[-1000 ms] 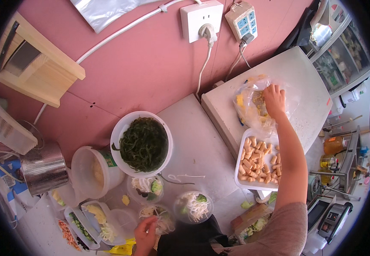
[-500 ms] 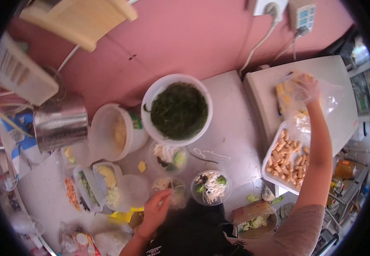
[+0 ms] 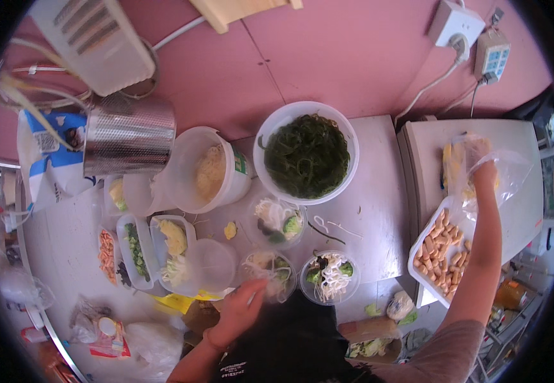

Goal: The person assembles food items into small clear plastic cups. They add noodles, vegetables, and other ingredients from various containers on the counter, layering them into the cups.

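My right hand [image 3: 483,171] reaches into a clear plastic bag [image 3: 510,175] holding yellow pieces, on the light-coloured lid at the right. Plastic and glare hide its fingers. My left hand [image 3: 242,309] is at the left rim of a clear bowl [image 3: 283,290] with pale strands and greens. Its fingertips look pinched together and slightly blurred; anything between them is too small to make out. Beside that bowl stands another clear bowl [image 3: 330,279] of white strands, broccoli and dark fungus. A third bowl [image 3: 277,221] with similar food sits just behind.
A white tub [image 3: 352,153] of dark green seaweed strips stands at the back. Left of it are a tilted bucket [image 3: 229,172] with pale noodles and a perforated metal cylinder [image 3: 130,137]. Small containers [image 3: 138,281] hold chopped vegetables. A white tray [image 3: 411,255] of sausage pieces adjoins the bag.
The whole view has shifted, so the table things appear further right. My right hand stays at the bag, now deeper in the plastic. My left hand remains by the same bowl.
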A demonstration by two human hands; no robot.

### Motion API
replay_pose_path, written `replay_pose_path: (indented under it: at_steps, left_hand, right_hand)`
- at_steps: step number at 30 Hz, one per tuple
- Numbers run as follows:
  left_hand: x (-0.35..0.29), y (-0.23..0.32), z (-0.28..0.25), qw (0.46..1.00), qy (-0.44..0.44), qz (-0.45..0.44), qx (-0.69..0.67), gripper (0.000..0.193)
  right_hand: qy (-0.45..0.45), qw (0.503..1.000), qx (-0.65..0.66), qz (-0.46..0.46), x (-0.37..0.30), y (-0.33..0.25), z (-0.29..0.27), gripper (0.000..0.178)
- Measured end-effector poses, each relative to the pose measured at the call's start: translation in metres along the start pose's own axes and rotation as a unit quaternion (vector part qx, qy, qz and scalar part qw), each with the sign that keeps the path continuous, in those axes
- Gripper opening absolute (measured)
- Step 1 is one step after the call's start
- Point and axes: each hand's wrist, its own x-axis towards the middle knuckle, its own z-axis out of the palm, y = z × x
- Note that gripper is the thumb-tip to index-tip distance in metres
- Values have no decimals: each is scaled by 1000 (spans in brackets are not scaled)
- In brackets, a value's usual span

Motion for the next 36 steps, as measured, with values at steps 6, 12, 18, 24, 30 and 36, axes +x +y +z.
replay_pose_path:
  at_steps: [6, 12, 18, 24, 30, 36]
  left_hand:
    - [-7, -1, -3, 999, -29, 6, 29, 23]
    - [-18, -9, -4, 999, -3, 28, 31, 19]
    - [-27, -18, -3, 999, 25, 2, 20, 21]
    - [-41, -53, 10, 973, 51, -154, -167, 16]
    - [-38, -51, -8, 972, 69, -120, -189, 16]
    - [-68, -81, -19, 949, 95, -149, -262, 15]
  right_hand:
    - [-13, 996, 10, 89, 3, 26, 27, 34]
    - [27, 990, 76, 113, 17, 48, 53, 32]
    - [40, 952, 297, 60, -58, 11, -89, 33]
    - [-155, 786, 583, 138, -245, -159, -131, 35]
    - [-448, 645, 616, -69, -262, -342, -37, 28]
    - [-254, 806, 480, -235, -291, -358, -49, 28]
